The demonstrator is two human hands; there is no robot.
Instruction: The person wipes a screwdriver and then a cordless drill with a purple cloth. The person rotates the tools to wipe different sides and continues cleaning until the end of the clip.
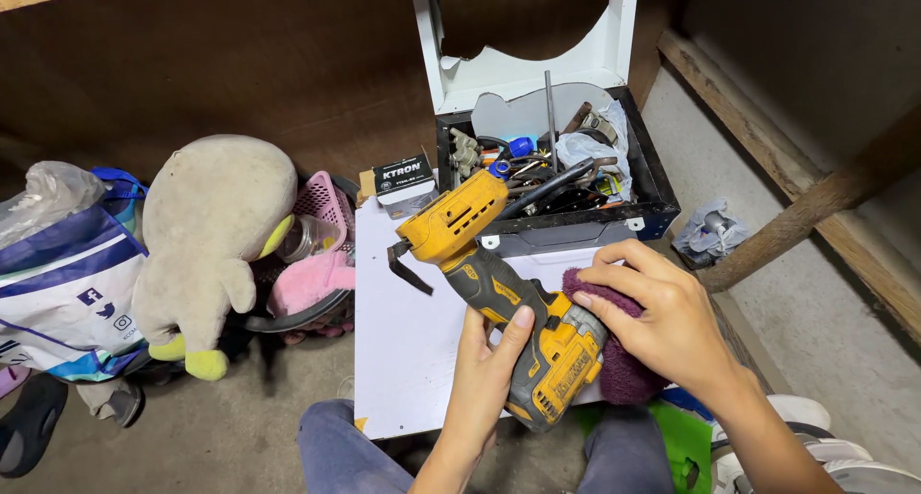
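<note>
Left hand [484, 374] grip around yellow power tool [499, 293]

Brown board wall [240, 62] at the back; dusty concrete floor [240, 427] below. Pale wooden beams [815, 158] along the right side, a rough round pole [815, 206] leaning across them. Light even, dim toward the wall.

**Even light, dark backdrop, sharp centre**

Light comes from above/front; white board [413, 360] bright w/o glare. Brown wall [240, 62] behind is dim, top corners darker. Soft shadows under plush toy [216, 235]. Centre in sharp focus; slight wide-angle stretch at edges.
</note>
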